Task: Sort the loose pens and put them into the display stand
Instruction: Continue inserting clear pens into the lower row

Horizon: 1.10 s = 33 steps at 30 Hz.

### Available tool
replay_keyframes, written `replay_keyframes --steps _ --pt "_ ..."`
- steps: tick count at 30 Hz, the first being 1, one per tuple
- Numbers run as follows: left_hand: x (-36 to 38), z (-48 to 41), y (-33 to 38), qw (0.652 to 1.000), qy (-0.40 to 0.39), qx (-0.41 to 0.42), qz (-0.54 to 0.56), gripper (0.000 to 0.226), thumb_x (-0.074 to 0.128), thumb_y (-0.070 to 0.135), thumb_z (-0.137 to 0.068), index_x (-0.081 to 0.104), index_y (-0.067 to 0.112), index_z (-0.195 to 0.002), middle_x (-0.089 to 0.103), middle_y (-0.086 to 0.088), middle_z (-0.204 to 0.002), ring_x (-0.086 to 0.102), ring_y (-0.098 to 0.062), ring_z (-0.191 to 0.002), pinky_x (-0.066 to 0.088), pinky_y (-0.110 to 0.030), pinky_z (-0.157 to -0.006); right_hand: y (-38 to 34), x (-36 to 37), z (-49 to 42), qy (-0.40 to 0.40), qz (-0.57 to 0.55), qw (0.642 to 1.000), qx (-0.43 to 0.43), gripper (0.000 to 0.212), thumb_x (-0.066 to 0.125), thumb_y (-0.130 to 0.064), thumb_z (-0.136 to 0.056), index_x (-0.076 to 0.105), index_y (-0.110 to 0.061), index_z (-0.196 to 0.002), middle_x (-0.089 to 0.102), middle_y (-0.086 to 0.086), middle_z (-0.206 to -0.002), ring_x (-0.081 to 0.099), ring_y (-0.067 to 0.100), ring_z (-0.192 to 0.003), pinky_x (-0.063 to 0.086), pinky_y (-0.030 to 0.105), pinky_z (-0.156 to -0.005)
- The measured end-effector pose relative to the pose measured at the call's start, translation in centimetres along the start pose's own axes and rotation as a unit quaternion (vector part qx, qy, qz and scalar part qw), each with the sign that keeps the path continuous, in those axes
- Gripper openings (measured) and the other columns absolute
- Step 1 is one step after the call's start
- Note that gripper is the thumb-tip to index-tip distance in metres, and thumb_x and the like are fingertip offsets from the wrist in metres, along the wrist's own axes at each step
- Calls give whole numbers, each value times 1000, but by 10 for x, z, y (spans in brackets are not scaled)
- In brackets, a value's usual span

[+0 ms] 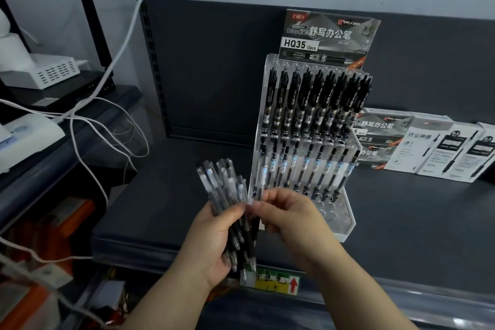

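Left hand: I clamp the fanned bundle of clear-barrelled pens, tips down, ready for sorting.
Right hand: fingertips pinch probably 1 pen.
Clear acrylic tiered display stand: front holes empty.

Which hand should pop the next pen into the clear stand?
Probably the right hand: its fingers already pinch one pen beside the display stand, whose front holes look empty. The left hand is full, gripping the bundle of pens.
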<state>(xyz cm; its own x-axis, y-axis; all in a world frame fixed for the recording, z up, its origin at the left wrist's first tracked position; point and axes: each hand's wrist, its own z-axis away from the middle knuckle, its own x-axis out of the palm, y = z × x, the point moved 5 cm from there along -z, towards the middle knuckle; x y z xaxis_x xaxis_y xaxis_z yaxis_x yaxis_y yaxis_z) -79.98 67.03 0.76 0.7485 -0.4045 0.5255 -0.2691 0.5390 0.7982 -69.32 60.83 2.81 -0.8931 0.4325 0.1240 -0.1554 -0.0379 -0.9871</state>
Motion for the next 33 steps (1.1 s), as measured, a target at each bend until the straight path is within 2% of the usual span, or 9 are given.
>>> replay_keyframes --steps 3,6,8,11,15,20,27,31,33 --pt "-4 -3 -1 1000 24 -5 19 12 60 4 -86 63 6 -97 68 -8 -72 66 -18 -64 54 -36 -63 -15 -20 -1 79 -13 996 -34 5 63 -6 -82 62 -7 -77 62 3 -67 55 9 -56 48 20 -56" --pt "-6 -3 -1 999 28 -1 16 10 59 3 -86 62 4 -95 68 -8 -70 65 -17 -61 54 -36 -66 -31 -50 -2 228 118 962 -95 4 68 -17 -83 65 -16 -80 68 -2 -71 58 5 -59 50 19 -57" --pt "-7 -3 -1 999 28 2 17 10 59 2 -86 62 4 -95 68 -8 -70 65 -17 -61 53 -36 -68 -36 -60 -6 285 207 929 -115 5 69 -25 -83 65 -24 -81 66 -8 -69 57 0 -57 46 16 -54" --pt "-6 -3 1 999 31 5 20 12 60 2 -85 63 4 -96 69 -7 -70 65 -17 -62 52 -35 -68 -31 -62 -13 290 277 910 -110 6 67 -28 -85 62 -27 -81 64 -13 -69 58 -2 -61 47 16 -54" --pt "-6 -4 3 999 35 13 13 14 61 2 -84 64 3 -97 70 -7 -71 67 -15 -62 52 -33 -68 -19 -56 -22 256 355 894 -93 6 64 -24 -88 64 -21 -92 61 -13 -72 56 -5 -65 40 3 -48" --pt "-6 -4 5 999 39 15 3 12 63 4 -82 66 4 -94 71 -5 -72 66 -16 -66 51 -34 -68 -13 -53 -31 234 435 866 -85 11 63 -23 -88 64 -13 -93 55 -11 -67 50 -1 -60 33 10 -48" --pt "-7 -2 4 999 42 6 -5 11 66 6 -79 68 4 -89 71 -5 -70 65 -18 -70 52 -34 -73 -15 -54 -32 228 459 854 -87 11 63 -22 -87 63 -11 -90 55 -8 -67 48 0 -59 33 10 -49" --pt "-5 0 5 999 39 1 -2 29 70 12 -64 69 3 -91 70 -4 -70 64 -17 -70 51 -33 -74 -19 -53 -18 256 424 862 -108 16 68 -26 -83 56 -18 -90 59 -5 -81 54 9 -72 36 11 -55" --pt "-4 0 5 999 39 -2 -3 34 71 15 -61 69 4 -93 70 -4 -72 64 -18 -71 51 -33 -70 -25 -46 -5 246 387 879 -135 16 69 -27 -82 55 -21 -84 59 -5 -78 55 9 -71 40 13 -56"
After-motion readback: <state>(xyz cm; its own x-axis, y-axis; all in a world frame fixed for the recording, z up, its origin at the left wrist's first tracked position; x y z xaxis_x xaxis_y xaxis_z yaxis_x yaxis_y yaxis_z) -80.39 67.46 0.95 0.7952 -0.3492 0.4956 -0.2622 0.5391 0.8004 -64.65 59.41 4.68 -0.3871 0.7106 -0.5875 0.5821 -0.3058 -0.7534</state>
